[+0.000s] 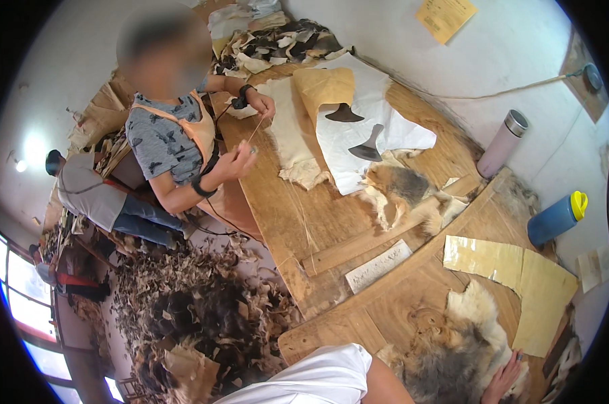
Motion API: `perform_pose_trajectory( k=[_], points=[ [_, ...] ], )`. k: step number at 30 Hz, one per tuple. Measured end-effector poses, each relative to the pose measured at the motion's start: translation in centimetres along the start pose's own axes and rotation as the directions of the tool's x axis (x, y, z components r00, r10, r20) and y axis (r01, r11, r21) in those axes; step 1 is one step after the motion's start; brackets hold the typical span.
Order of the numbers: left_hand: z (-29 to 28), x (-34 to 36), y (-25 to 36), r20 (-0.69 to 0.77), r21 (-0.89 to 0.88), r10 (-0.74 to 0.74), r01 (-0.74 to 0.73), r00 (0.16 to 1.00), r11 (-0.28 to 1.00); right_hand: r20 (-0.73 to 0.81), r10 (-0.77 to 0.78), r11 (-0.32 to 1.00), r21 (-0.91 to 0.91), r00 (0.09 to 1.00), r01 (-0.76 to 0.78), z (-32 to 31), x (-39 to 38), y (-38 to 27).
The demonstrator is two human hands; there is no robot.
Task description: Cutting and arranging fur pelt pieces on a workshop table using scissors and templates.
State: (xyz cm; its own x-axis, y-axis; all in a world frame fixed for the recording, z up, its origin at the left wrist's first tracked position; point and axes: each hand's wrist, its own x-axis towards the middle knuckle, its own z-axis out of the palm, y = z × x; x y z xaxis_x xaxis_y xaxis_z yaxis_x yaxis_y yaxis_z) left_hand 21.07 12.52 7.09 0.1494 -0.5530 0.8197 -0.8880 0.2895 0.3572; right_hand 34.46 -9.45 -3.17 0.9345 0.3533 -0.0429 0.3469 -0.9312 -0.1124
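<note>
A grey, tan and white fur pelt (446, 357) lies on the near wooden table, partly cut off by the lower edge. My right hand (504, 378) rests at the pelt's pale right border, fingers stretched out, with no tool visible in it. Only its fingers and part of its back show. My left arm (384, 386) enters at the bottom below a white sleeve (311, 377); its hand is outside the picture. Just above the pelt, a yellowish card pattern (489, 261) lies beside a second card piece (545, 303).
Across the far table (277, 222), a co-worker (173, 141) holds a thin strand between both hands. Two dark crescent-bladed knives (366, 145) lie on white sheet material. A pink flask (503, 143) and blue bottle (553, 219) stand by the wall. Scraps (203, 310) heap the floor.
</note>
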Motion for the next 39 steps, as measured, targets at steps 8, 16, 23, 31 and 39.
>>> perform_pose_trajectory(
  k=[8,16,23,31,39],
  points=[
    [3.9,0.0,0.1,0.013,0.09,0.006,-0.007,1.0,0.996,0.005,0.01,1.0,-0.007,1.0,-0.009,0.1,0.3,0.7],
    [8.3,1.1,2.0,0.043,0.185,0.058,-0.065,0.997,0.981,-0.108,-0.087,0.989,-0.133,0.99,0.072,3.8,-1.0,4.1],
    [-3.5,4.1,2.7,0.31,-0.608,-0.111,0.287,0.944,0.74,-0.046,0.025,0.999,-0.045,0.999,-0.027,-4.1,-1.7,-1.9],
    [0.5,-6.2,-3.2,0.27,0.639,-0.633,0.357,0.725,0.681,0.168,-0.123,0.992,0.007,0.978,0.124,-11.7,-11.6,-7.3],
    [-1.1,-10.2,-1.3,0.609,0.552,-0.783,0.639,0.129,0.535,-0.124,0.24,0.962,0.163,0.963,-0.219,-7.3,-17.4,-4.7]
  ],
)
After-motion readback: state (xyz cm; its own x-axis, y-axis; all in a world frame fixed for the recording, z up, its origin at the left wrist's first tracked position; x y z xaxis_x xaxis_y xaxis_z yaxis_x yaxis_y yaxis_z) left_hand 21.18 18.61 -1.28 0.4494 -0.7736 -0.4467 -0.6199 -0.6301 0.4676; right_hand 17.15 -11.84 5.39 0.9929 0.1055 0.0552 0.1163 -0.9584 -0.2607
